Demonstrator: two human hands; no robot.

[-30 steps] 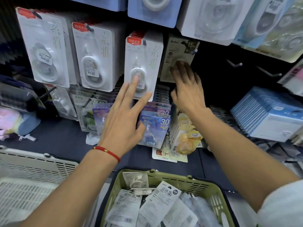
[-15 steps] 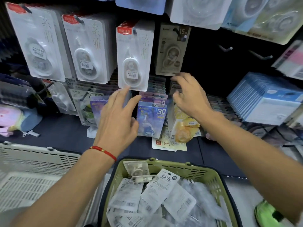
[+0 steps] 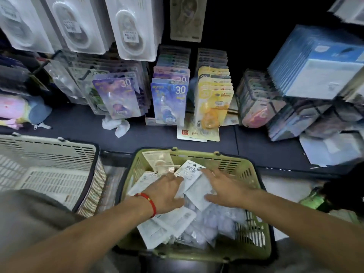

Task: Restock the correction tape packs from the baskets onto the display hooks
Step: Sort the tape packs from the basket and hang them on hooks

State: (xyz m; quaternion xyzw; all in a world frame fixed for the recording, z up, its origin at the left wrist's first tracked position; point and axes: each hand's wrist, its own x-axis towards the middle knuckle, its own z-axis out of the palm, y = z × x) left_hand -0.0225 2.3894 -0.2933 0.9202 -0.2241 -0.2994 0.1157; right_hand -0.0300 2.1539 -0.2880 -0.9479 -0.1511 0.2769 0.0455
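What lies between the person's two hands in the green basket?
In the head view, a white correction tape pack lies between the left hand and the right hand, atop the pile in the green basket; both hands touch it.

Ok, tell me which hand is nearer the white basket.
Left. The left hand is in the green basket on the side toward the white basket; the right hand is farther off, on the green basket's other side.

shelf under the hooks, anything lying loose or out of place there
Yes. A crumpled white wrapper lies loose on the dark shelf below the purple packs. A yellow-edged pack lies flat under the hanging yellow packs instead of on a hook.
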